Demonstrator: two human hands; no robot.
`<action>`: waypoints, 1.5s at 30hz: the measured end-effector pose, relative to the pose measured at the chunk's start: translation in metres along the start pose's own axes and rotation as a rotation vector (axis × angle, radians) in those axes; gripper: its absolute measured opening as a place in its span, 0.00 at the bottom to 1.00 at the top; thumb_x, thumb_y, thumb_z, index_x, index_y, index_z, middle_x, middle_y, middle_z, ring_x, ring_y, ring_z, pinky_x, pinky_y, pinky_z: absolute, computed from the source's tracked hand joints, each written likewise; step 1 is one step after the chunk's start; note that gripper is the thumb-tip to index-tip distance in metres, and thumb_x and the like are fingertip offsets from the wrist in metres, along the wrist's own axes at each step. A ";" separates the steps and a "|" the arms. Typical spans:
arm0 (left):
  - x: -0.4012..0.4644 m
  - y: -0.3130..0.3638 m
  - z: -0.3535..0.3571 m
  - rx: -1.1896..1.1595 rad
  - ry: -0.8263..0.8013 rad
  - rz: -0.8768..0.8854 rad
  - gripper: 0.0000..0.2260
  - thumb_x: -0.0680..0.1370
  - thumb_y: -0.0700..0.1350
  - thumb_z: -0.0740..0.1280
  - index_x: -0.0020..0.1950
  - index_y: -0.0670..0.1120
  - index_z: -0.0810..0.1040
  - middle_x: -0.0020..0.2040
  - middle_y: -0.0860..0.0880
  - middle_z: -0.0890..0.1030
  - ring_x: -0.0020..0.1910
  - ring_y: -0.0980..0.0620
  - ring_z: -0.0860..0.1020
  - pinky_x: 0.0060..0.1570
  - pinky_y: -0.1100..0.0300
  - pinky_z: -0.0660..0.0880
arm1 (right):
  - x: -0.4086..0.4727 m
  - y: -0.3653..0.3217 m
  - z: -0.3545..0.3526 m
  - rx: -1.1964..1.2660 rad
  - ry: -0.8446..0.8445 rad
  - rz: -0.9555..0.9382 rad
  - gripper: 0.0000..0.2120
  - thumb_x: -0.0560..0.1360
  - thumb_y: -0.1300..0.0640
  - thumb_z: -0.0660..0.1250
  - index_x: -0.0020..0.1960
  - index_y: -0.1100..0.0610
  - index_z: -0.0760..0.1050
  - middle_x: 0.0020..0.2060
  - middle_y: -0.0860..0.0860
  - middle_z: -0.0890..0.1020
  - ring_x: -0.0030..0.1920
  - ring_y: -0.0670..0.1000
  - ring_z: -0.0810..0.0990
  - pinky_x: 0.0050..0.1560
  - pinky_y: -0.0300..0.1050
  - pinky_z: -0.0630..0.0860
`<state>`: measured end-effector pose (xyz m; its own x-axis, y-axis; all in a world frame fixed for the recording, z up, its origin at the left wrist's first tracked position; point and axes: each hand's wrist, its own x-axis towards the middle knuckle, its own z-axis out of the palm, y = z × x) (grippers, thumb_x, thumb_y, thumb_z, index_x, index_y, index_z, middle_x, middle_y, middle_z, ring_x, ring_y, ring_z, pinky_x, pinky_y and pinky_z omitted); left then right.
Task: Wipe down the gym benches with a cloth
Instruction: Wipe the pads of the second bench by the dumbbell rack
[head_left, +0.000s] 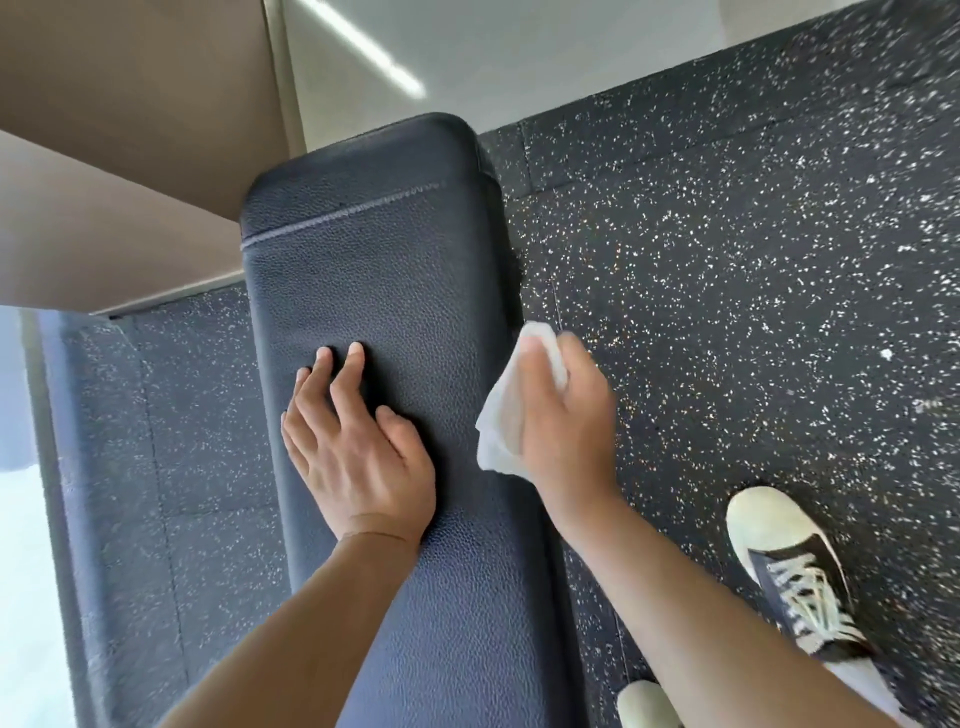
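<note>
A long black padded gym bench (395, 270) runs from the bottom of the view up to the wall. My left hand (358, 447) rests flat on its top, fingers straight and spread, near the left edge. My right hand (566, 421) grips a crumpled white cloth (501, 421) at the bench's right edge. The cloth hangs beside that edge; the hand is blurred and I cannot tell whether the cloth touches the pad.
Black speckled rubber floor (727, 260) lies right and left of the bench. My shoe (789, 566) stands on it at the lower right. A beige wall corner (130, 156) and white wall (467, 57) close off the far end. A bright window (21, 519) is at the left.
</note>
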<state>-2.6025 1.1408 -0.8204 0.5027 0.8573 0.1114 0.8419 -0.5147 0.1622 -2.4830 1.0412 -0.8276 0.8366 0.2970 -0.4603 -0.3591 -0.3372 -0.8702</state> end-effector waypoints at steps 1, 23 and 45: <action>0.000 0.000 0.000 -0.001 0.005 -0.001 0.26 0.78 0.46 0.57 0.78 0.49 0.68 0.78 0.46 0.67 0.78 0.40 0.64 0.77 0.38 0.59 | 0.026 -0.008 0.010 0.029 0.024 0.009 0.18 0.82 0.49 0.63 0.35 0.49 0.62 0.29 0.43 0.68 0.33 0.46 0.66 0.36 0.49 0.66; -0.001 0.002 -0.003 -0.045 0.015 -0.017 0.26 0.78 0.47 0.57 0.77 0.50 0.70 0.78 0.46 0.68 0.77 0.40 0.66 0.77 0.38 0.60 | -0.014 0.003 -0.001 -0.166 0.027 -0.061 0.12 0.77 0.44 0.60 0.36 0.36 0.67 0.30 0.41 0.74 0.33 0.42 0.73 0.35 0.44 0.69; -0.009 0.003 -0.014 -0.178 -0.025 -0.011 0.24 0.81 0.46 0.59 0.79 0.51 0.71 0.79 0.47 0.68 0.79 0.43 0.65 0.78 0.41 0.58 | -0.057 0.029 -0.026 -0.187 -0.030 -0.156 0.11 0.77 0.44 0.59 0.36 0.35 0.67 0.31 0.37 0.75 0.32 0.40 0.72 0.34 0.43 0.67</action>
<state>-2.6076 1.1314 -0.8071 0.5002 0.8617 0.0850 0.8003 -0.4976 0.3347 -2.5309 0.9914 -0.8223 0.8621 0.3841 -0.3306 -0.1414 -0.4442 -0.8847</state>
